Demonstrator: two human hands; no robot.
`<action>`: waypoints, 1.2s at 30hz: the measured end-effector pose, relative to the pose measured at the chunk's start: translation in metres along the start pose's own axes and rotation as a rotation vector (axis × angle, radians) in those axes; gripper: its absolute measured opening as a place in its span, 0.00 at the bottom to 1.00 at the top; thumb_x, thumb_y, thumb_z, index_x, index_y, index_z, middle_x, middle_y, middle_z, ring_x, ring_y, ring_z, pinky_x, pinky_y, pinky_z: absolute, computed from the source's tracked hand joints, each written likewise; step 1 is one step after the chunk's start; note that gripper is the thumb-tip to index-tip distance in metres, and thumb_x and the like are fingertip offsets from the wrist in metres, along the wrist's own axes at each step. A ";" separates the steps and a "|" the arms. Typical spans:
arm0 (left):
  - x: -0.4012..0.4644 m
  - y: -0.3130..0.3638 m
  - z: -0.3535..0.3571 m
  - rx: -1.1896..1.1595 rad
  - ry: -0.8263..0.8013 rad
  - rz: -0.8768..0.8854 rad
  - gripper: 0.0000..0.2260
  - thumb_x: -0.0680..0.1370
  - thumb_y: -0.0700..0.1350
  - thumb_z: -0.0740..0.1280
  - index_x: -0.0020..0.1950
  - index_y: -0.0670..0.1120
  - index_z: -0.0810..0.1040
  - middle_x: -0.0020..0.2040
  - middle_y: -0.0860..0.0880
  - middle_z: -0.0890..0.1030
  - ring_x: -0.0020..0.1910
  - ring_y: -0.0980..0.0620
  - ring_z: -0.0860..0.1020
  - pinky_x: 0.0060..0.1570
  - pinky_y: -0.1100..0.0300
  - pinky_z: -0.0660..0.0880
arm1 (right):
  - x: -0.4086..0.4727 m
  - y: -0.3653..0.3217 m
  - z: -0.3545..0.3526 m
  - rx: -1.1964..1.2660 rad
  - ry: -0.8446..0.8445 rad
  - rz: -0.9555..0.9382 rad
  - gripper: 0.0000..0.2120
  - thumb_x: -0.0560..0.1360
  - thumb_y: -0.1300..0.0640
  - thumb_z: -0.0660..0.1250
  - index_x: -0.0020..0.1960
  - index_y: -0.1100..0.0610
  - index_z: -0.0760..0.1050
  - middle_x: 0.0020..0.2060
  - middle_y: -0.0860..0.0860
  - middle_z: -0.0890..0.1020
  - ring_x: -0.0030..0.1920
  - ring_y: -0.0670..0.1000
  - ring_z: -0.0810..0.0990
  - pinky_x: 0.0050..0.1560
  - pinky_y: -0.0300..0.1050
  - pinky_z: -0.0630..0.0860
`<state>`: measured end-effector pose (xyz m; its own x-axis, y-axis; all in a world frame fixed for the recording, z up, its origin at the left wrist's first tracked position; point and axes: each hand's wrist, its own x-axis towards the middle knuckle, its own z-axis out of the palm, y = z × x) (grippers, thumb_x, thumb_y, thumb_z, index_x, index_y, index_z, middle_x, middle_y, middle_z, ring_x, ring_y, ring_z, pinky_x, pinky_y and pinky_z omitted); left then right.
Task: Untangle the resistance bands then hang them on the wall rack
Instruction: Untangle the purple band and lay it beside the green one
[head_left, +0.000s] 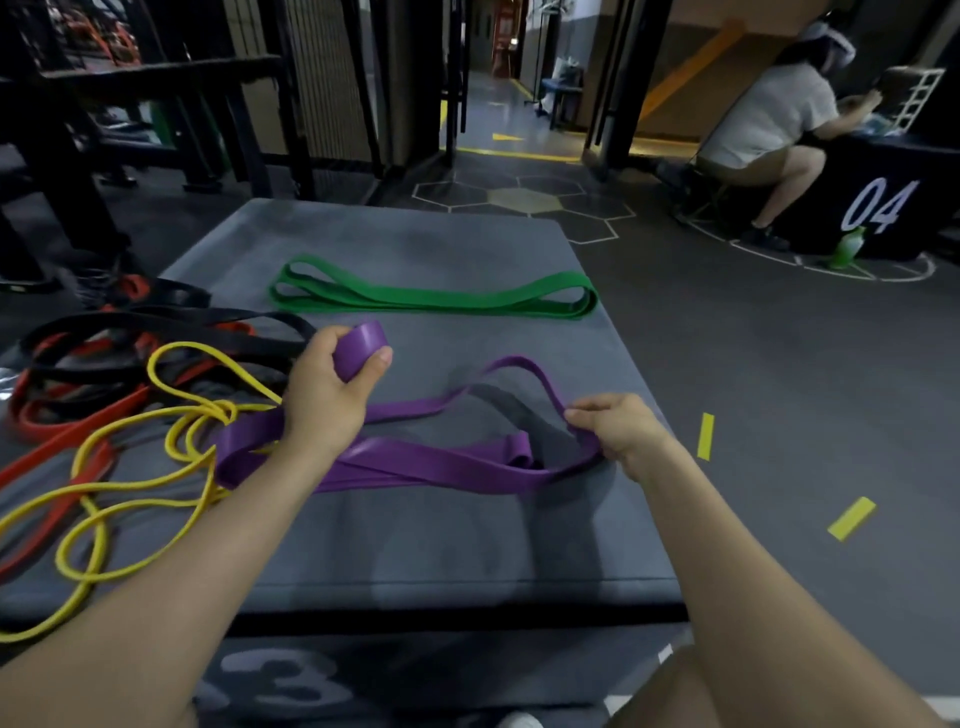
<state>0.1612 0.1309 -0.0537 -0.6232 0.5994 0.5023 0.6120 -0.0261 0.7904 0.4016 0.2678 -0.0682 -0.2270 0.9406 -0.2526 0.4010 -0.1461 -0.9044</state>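
A purple resistance band (431, 462) lies twisted across the middle of a grey mat (441, 545). My left hand (330, 387) grips one loop end of it, raised above the mat. My right hand (621, 428) pinches the band's other end at the right, low over the mat. A green band (434, 296) lies folded flat at the far side of the mat. On the left, a yellow band (130, 467), a red band (62, 421) and a black band (156, 332) lie tangled together. No wall rack is in view.
The mat tops a padded box with a number on its front. A person (769, 130) crouches at the back right by a black box marked 04 (883, 202), a green bottle (847, 248) beside it. Black gym frames (67, 156) stand at the left; a corridor opens ahead.
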 end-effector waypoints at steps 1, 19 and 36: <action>-0.001 0.000 0.002 0.004 -0.018 -0.002 0.12 0.74 0.45 0.70 0.52 0.40 0.75 0.42 0.45 0.75 0.40 0.48 0.72 0.40 0.60 0.64 | -0.002 -0.001 0.002 0.040 -0.029 0.018 0.04 0.71 0.66 0.70 0.45 0.62 0.77 0.31 0.55 0.77 0.30 0.50 0.75 0.31 0.37 0.76; -0.011 -0.015 -0.004 0.326 -0.155 0.057 0.16 0.72 0.50 0.71 0.53 0.42 0.75 0.48 0.41 0.80 0.48 0.39 0.77 0.46 0.50 0.72 | -0.022 -0.016 -0.006 0.280 -0.021 -0.013 0.10 0.68 0.68 0.72 0.35 0.57 0.74 0.30 0.52 0.77 0.30 0.48 0.74 0.34 0.41 0.73; -0.001 -0.014 -0.028 0.230 -0.049 0.030 0.15 0.74 0.51 0.69 0.54 0.42 0.73 0.47 0.44 0.78 0.44 0.42 0.76 0.43 0.51 0.72 | -0.014 -0.009 -0.001 -0.271 0.432 -0.081 0.17 0.72 0.55 0.69 0.59 0.59 0.73 0.62 0.60 0.70 0.61 0.61 0.69 0.57 0.51 0.70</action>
<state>0.1398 0.1081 -0.0559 -0.5822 0.6393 0.5024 0.7280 0.1348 0.6722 0.4017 0.2565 -0.0561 0.0970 0.9948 0.0316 0.6255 -0.0363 -0.7794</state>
